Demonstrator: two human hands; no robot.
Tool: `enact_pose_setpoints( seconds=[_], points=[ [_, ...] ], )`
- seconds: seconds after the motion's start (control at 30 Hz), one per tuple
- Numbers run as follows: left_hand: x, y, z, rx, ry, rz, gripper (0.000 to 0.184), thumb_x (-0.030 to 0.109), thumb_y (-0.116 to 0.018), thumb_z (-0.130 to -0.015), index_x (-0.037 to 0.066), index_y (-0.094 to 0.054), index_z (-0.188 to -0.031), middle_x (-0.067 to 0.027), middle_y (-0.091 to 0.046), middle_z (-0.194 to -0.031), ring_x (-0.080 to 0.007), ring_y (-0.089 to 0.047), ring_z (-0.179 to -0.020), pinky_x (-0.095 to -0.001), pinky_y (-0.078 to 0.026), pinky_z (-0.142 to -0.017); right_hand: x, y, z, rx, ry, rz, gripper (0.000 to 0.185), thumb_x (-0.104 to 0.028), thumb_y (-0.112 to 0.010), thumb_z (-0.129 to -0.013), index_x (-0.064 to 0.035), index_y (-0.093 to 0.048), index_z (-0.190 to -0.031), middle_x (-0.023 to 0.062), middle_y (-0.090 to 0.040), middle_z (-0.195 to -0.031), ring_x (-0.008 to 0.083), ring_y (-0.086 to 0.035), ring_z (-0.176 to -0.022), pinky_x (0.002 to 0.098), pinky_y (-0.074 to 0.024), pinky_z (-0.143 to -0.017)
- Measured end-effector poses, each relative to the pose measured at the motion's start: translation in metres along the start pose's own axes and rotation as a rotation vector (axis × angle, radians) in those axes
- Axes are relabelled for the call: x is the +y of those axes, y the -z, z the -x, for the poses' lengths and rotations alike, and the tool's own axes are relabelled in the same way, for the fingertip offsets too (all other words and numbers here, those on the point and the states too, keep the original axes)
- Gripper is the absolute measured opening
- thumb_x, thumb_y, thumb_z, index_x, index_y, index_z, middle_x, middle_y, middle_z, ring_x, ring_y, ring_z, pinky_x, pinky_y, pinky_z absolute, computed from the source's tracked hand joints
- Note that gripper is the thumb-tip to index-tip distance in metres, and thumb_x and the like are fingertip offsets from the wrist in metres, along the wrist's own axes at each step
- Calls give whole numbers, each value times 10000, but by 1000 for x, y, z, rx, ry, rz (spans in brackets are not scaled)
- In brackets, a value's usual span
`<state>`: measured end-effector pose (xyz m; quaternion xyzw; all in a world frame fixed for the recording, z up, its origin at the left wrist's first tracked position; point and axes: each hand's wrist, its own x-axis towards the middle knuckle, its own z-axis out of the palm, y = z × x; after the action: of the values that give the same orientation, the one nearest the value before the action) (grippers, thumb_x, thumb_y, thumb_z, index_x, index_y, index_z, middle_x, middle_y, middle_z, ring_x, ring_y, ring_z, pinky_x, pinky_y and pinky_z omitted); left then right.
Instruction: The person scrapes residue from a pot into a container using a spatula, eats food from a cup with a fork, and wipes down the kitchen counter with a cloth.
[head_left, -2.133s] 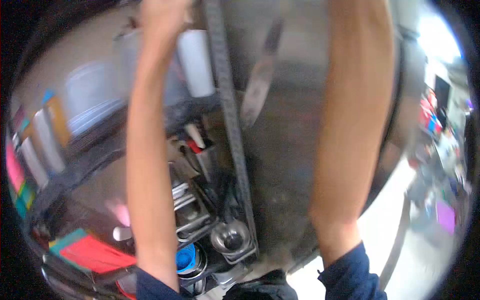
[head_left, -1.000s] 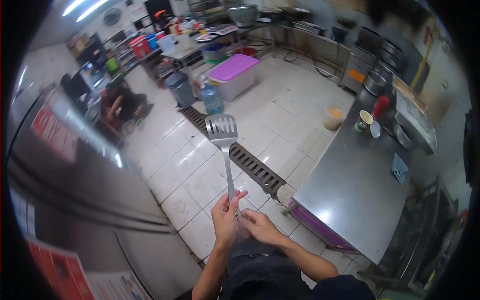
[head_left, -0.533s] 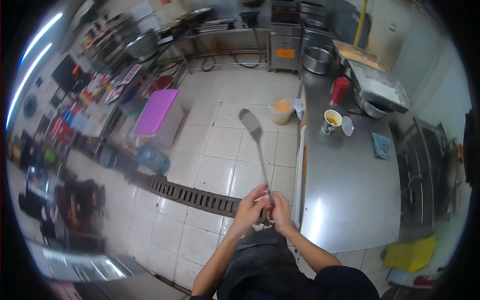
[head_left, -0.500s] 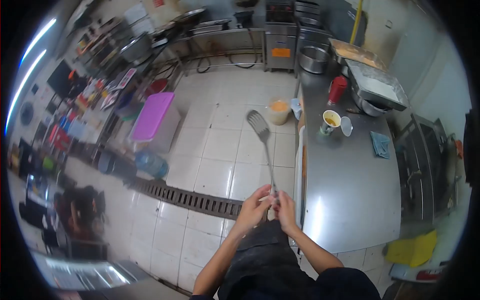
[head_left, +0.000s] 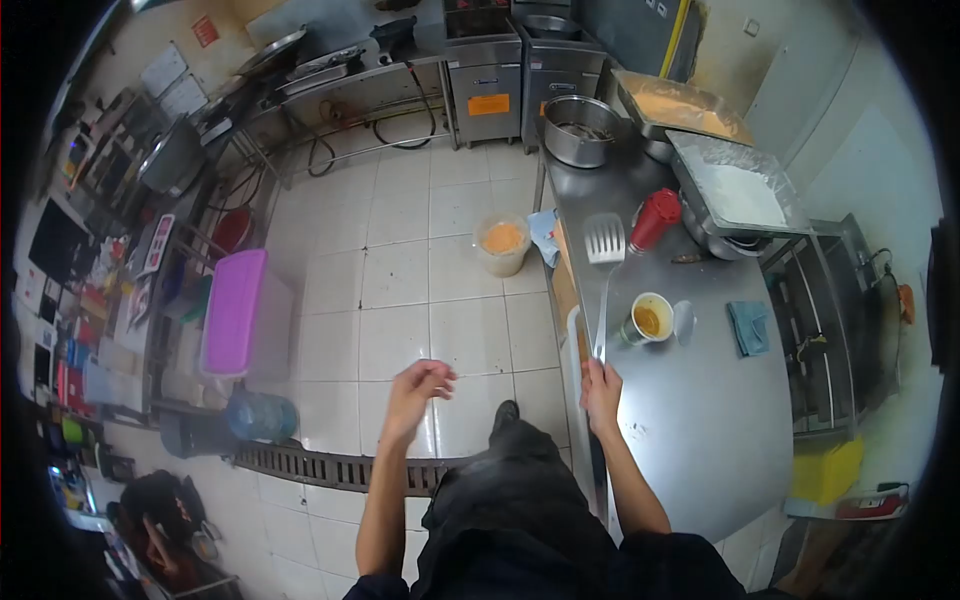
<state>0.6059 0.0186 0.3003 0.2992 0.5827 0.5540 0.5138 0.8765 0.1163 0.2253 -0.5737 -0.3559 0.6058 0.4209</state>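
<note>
My right hand (head_left: 601, 395) is closed around the handle of a slotted metal spatula (head_left: 605, 242), at the table's left edge. The spatula points away from me, its head over the steel table beside a red bottle (head_left: 656, 220). To the right of its handle stands a paper cup (head_left: 650, 318) with yellowish-brown contents, with a clear lid (head_left: 684, 322) next to it. Over the tiled floor, my left hand (head_left: 418, 393) holds nothing, its fingers loosely bent and partly apart.
The steel table (head_left: 700, 430) runs along my right, with a blue cloth (head_left: 748, 328), a steel pot (head_left: 580, 132) and a tray of white powder (head_left: 740, 195). A tub with orange contents (head_left: 502, 245) stands on the floor. At left are a purple-lidded bin (head_left: 236, 310) and a floor drain (head_left: 340, 470).
My hands have come apart; the left has moved left, off the spatula. My right hand has carried the spatula right, over the table. The view has shifted and a shoe now shows.
</note>
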Motion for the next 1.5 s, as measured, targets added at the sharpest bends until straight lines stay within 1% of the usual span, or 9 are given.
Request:
enact_pose_setpoints(
  seconds=[0.13,0.3,0.4,0.77,0.9,1.2,1.33,1.43,1.5],
  points=[
    [19,50,-85,161,46,26,119,111,-502,-861,8,-559,-863,-83,-587,-781,-128,-554,-660,-252,-470,-574,29,-40,-133,215,354,113,224,-263,-514,-890,-69,-490,-778,-46,-371,-514,42,-330,-391,221,-235,-318],
    [52,23,-253,88,83,11,143,156,-506,-856,22,-552,-839,-62,-551,-752,-123,-527,-617,-254,-448,-531,37,-72,-251,398,364,144,235,-238,-539,-872,-42,-511,-745,-24,-412,-514,69,-386,-449,247,-308,-397],
    [66,-20,-373,-88,140,-64,176,188,-508,-865,17,-549,-869,-59,-549,-750,-127,-532,-628,-259,-451,-543,30,-83,-310,542,227,354,262,-219,-529,-856,32,-558,-787,136,-544,-597,212,-499,-528,361,-397,-524],
    [66,-170,-758,-294,287,-260,278,273,-576,-807,-3,-545,-791,-73,-554,-675,-149,-563,-543,-271,-487,-470,5,-105,-433,887,156,520,214,-175,-525,-857,22,-570,-786,89,-565,-582,174,-542,-537,324,-417,-521],
    [77,-193,-792,-402,333,-629,278,245,-601,-774,-5,-567,-657,-67,-559,-587,-137,-561,-486,-258,-486,-440,4,-107,-436,941,111,568,247,-214,-529,-872,13,-543,-777,86,-550,-554,175,-519,-488,333,-406,-483],
    [59,-204,-808,-454,227,-668,321,243,-603,-770,-40,-605,-620,-94,-592,-544,-136,-584,-459,-249,-488,-407,11,-104,-438,1010,52,686,269,-247,-481,-896,2,-562,-835,128,-595,-596,226,-576,-500,351,-426,-476],
    [22,-206,-820,-397,105,-813,251,201,-553,-665,-43,-609,-643,-151,-586,-531,-265,-615,-526,-361,-520,-567,25,-102,-442,985,40,441,280,-242,-451,-904,0,-593,-901,108,-642,-701,169,-570,-544,318,-455,-502],
    [13,-204,-824,-365,110,-788,340,245,-556,-724,-63,-599,-858,-189,-616,-885,-331,-594,-864,-386,-467,-799,28,-101,-443,960,189,519,330,-296,-450,-916,1,-584,-867,113,-637,-716,207,-599,-612,337,-463,-546],
    [28,-204,-818,-359,94,-772,334,240,-546,-747,-66,-597,-872,-199,-621,-876,-339,-577,-899,-381,-444,-839,17,-102,-437,905,68,617,352,-312,-448,-920,10,-580,-868,130,-634,-733,236,-608,-642,351,-465,-568]
  ],
)
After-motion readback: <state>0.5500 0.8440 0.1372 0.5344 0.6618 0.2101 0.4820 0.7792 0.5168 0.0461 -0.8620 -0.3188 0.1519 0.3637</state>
